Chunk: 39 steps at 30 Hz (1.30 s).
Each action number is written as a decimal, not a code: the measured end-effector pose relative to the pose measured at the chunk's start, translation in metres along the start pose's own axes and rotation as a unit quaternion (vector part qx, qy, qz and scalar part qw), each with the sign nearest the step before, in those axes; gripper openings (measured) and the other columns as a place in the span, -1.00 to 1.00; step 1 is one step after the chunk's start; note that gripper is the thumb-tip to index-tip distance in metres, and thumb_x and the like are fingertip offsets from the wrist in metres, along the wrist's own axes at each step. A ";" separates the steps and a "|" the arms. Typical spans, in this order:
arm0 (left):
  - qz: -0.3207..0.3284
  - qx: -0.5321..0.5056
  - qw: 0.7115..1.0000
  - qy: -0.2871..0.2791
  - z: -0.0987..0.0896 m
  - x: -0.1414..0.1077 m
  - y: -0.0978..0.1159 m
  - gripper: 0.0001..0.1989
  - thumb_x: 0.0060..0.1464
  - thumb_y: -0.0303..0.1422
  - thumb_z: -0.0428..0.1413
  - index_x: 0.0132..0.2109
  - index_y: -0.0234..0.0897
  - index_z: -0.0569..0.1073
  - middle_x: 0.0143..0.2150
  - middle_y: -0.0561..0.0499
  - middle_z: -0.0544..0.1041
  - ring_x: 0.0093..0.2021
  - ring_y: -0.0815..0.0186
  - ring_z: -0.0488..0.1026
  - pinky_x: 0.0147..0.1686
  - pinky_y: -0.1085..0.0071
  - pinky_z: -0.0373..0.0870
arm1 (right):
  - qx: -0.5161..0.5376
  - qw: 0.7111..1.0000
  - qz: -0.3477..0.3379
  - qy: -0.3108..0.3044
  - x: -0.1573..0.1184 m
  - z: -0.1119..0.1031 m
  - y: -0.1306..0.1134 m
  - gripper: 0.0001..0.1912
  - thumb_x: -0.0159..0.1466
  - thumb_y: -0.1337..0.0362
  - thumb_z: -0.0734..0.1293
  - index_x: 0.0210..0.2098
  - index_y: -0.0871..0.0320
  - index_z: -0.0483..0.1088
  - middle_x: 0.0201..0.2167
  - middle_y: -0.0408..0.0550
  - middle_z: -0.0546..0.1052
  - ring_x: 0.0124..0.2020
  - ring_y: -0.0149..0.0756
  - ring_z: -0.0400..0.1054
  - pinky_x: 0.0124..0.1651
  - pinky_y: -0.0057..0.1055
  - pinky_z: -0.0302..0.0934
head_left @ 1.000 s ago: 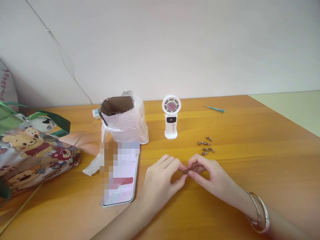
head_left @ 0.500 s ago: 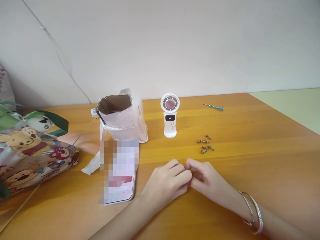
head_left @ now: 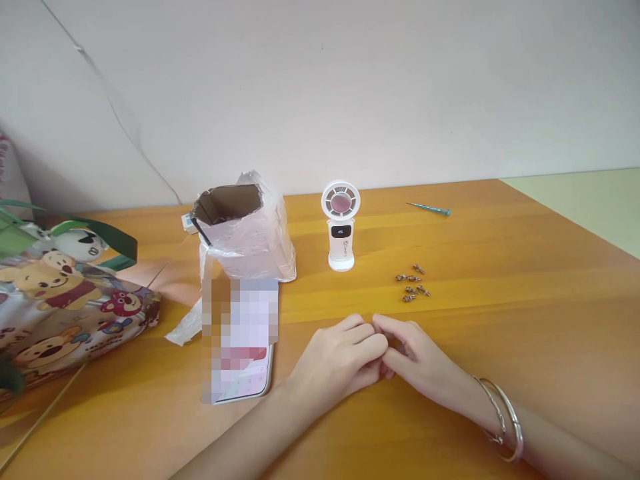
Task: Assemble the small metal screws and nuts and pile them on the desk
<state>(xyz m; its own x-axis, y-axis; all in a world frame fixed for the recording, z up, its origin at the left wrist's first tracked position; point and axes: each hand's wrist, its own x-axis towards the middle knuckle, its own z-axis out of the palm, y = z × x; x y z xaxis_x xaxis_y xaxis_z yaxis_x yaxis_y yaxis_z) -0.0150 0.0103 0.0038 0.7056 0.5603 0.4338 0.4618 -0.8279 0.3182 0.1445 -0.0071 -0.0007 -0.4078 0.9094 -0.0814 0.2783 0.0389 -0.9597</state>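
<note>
My left hand [head_left: 345,353] and my right hand [head_left: 417,353] meet fingertip to fingertip just above the wooden table [head_left: 500,287]. The left fingers are curled inward, and the right thumb and forefinger close toward them. Whatever sits between the fingertips is hidden behind the left knuckles. Beyond the hands lies a loose group of several small metal screw-like parts [head_left: 413,279]. Farther back on the right is a slim screwdriver with a teal handle [head_left: 440,211].
A white handheld fan [head_left: 341,247] stands upright ahead. Left of it is an open cardboard box wrapped in plastic [head_left: 250,247]. A phone [head_left: 250,387], partly blurred out, lies in front of the box. A cartoon-print bag [head_left: 75,307] fills the left side, and a wall [head_left: 350,100] rises behind.
The view has shifted slightly. My hands stay together, and the right thumb and fingers have drawn a little closer to the left fingers. The things on the table have not moved.
</note>
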 end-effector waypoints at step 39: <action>-0.269 -0.330 0.902 -0.070 -0.013 0.003 -0.006 -0.87 0.15 -0.39 -0.05 -0.28 -0.28 0.38 -0.39 0.08 0.46 -0.39 0.42 0.37 -0.39 0.51 0.28 | -0.363 0.902 -0.206 0.111 -0.001 -0.021 0.008 -0.90 0.27 0.34 0.17 -0.30 0.12 0.31 -0.46 -0.12 0.47 -0.48 -0.41 0.33 -0.40 -0.48 0.16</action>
<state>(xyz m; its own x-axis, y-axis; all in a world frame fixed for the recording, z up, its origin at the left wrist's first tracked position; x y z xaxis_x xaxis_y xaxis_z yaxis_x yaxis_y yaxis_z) -0.0230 0.0174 0.0139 0.5562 0.8305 -0.0293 0.3691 -0.2153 0.9041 0.1649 0.0013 -0.0026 -0.4449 0.8137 0.3741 0.6721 0.5794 -0.4610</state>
